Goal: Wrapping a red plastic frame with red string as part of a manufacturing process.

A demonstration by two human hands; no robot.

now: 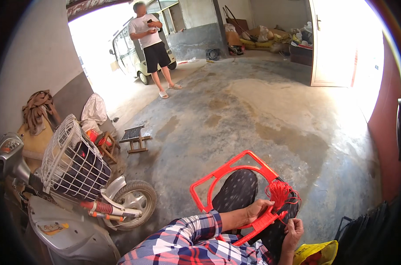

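A red plastic frame (229,170), square outside with a round opening, rests on my lap over dark dotted trousers. My left hand (258,208) grips its near right edge. A bundle of red cord (280,192) hangs at the frame's right corner. My right hand (294,230) pinches a strand of that cord just below the frame. A plaid sleeve covers my left forearm.
A scooter (72,194) with a white wire basket (70,161) stands at my left. A small wooden stool (134,138) is beyond it. A person in a white shirt (149,44) stands far off by a small vehicle. A yellow bag (315,254) lies at lower right.
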